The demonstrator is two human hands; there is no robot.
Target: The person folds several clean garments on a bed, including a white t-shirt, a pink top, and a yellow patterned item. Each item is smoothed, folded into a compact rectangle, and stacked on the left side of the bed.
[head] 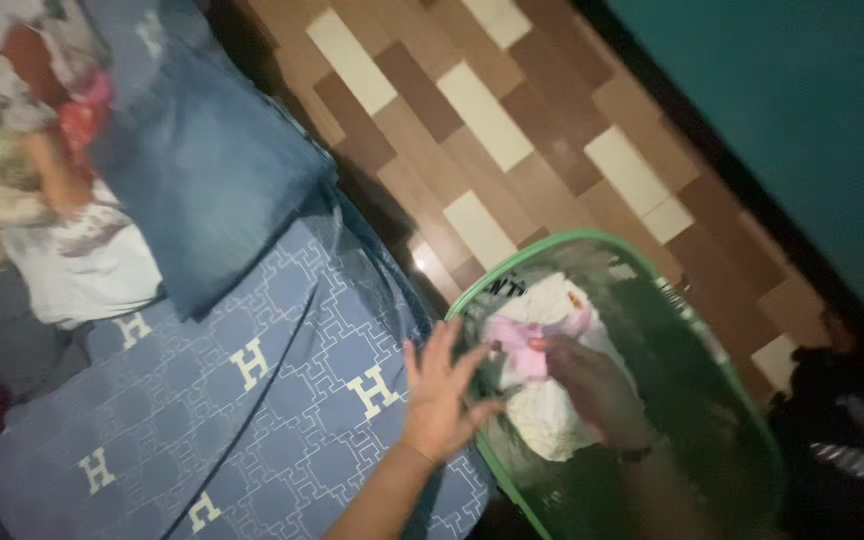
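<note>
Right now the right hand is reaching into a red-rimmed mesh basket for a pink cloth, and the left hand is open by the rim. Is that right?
Almost. The head view shows the basket's rim is green, not red. The rest holds: the right hand reaches into the mesh basket at the pink cloth, and the left hand is spread open by the rim, beside the blue patterned bed sheet.

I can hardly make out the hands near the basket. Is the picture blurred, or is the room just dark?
Both, in the head view: the room is dim, and motion blur smears the left hand and the right hand reaching into the green-rimmed mesh basket; the pink cloth inside is soft-edged; a small glare spot shines on the wooden floor; the lower right corner is nearly black.
</note>
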